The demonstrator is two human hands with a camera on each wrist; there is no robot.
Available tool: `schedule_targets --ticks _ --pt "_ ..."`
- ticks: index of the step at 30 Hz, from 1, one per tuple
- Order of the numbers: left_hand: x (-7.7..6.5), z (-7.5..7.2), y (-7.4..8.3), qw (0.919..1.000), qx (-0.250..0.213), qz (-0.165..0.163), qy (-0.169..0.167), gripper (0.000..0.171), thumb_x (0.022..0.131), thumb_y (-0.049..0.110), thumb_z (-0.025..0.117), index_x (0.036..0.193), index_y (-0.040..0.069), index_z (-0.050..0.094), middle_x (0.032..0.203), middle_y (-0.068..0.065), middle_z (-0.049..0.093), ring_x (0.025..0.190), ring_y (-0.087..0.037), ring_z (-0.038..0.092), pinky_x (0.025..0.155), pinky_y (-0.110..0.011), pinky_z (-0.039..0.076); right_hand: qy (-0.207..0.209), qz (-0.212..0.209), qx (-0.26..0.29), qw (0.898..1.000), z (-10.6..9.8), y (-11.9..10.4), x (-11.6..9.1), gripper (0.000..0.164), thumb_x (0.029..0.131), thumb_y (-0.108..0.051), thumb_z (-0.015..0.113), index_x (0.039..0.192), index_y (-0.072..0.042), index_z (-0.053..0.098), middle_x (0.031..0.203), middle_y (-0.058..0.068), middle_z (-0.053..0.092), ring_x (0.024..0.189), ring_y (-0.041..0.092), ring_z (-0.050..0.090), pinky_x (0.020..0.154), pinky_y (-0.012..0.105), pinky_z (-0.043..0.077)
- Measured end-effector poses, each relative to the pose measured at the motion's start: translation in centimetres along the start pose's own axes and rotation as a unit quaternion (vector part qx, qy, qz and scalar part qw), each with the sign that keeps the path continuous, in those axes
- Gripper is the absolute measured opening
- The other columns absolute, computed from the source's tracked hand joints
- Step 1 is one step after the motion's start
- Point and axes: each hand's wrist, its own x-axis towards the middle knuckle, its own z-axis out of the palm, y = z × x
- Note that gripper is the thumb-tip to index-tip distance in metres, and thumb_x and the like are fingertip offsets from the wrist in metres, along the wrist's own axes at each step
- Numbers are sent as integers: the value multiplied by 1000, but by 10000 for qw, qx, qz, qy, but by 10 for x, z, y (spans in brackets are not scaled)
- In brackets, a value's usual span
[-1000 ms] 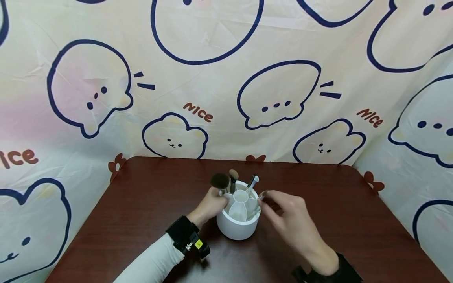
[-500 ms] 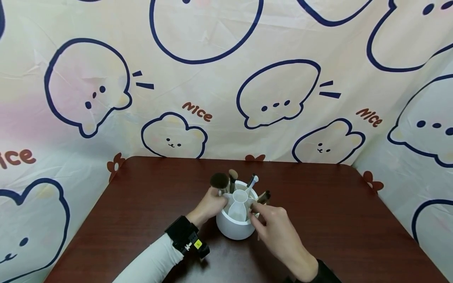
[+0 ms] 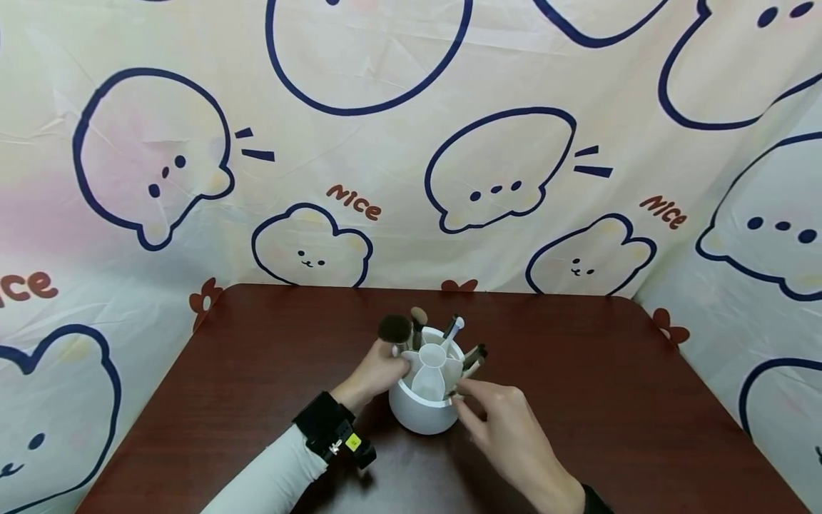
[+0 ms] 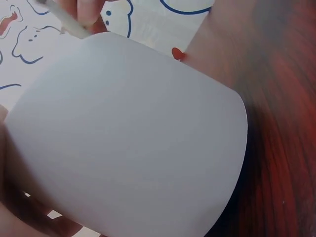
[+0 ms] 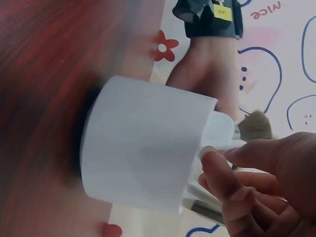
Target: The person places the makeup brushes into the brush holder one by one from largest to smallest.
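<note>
A white round brush holder (image 3: 424,415) with a divided insert stands upright on the table. My left hand (image 3: 369,375) grips its left side, thumb near the rim. A large fluffy makeup brush (image 3: 394,329) rises by that hand, beside a smaller tan-tipped brush (image 3: 419,316). A pale-blue slim handle (image 3: 457,326) stands at the back. More brushes (image 3: 476,355) lean out over the right rim. At the front right rim my right hand (image 3: 510,425) pinches a small slender makeup brush, mostly hidden by the fingers. In the left wrist view, a pale stick (image 4: 69,20) shows beside the right fingers.
The dark brown wooden table (image 3: 257,357) extends around the holder. Behind and beside it hangs a pale curtain (image 3: 398,157) with cartoon outlines. Black camera straps are on the wrists, the left one (image 3: 324,414) plainly visible.
My right hand has moved down and left, from the right rim to the front right rim. Brushes now lean out at the right where it was. The left hand keeps its grip.
</note>
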Motion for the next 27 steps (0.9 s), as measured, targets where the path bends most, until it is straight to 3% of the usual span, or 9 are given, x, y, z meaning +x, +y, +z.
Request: schedule_targets --ticks 4,9,11,14,18,21,23,25,27 --pt "-2 -3 0 9994 -268 19 -199 53 68 -6 50 120 6 50 121 -9 49 106 -22 41 85 -38 31 253 -181 -216 9993 -9 5 -2 20 80 -10 71 99 -16 69 92 -7 67 67 -3 54 51 19 46" --pt "-8 -6 1 9981 -403 -328 -345 59 72 -2 54 128 12 44 138 -6 38 120 -22 32 97 -46 25 447 -144 -413 9980 -18 15 -3 17 80 -12 71 92 -23 67 85 -15 64 67 -4 53 52 21 47" --pt "-10 -7 2 9978 -405 -365 -372 59 73 0 57 130 13 44 140 -7 36 122 -23 31 100 -50 23 466 -72 -404 9981 -20 19 -3 16 80 -12 71 91 -24 67 82 -16 63 66 -4 53 52 22 47" --pt "-17 -10 17 9976 -419 -327 -444 61 76 0 59 134 9 41 140 -12 36 124 -26 30 102 -55 21 438 -22 -360 9984 -22 24 -2 15 80 -12 70 90 -22 67 81 -15 63 67 -3 54 52 23 48" --pt "-16 -12 17 9973 -396 -394 -485 63 77 1 60 136 9 39 140 -13 36 125 -27 29 103 -57 20 361 -16 -346 9987 -22 27 0 13 81 -13 70 89 -22 67 80 -15 62 68 -3 54 53 23 48" --pt "-12 -12 4 9968 -363 -496 -505 63 78 5 62 136 13 39 140 -9 35 125 -25 29 103 -57 19 346 -29 -404 9986 -24 28 1 12 82 -14 69 89 -23 66 80 -15 62 67 -3 54 54 23 48" --pt "-13 -13 6 9965 -344 -516 -559 62 79 7 63 136 13 40 140 -9 36 125 -25 29 102 -58 20 381 -34 -473 9981 -28 29 3 12 83 -14 68 90 -23 66 82 -14 63 65 -2 53 53 23 48" --pt "-17 -17 14 9966 -357 -414 -615 63 80 6 63 138 11 38 141 -10 34 125 -25 29 102 -58 20 443 -22 -555 9975 -33 31 4 11 83 -15 68 90 -23 66 83 -13 63 62 -1 52 52 23 47" --pt "-23 -22 23 9974 -429 -78 -567 65 80 0 59 140 9 35 143 -11 33 126 -26 30 102 -57 24 530 -22 -629 9966 -38 35 5 10 84 -14 66 92 -22 66 84 -12 63 62 1 52 52 24 47"
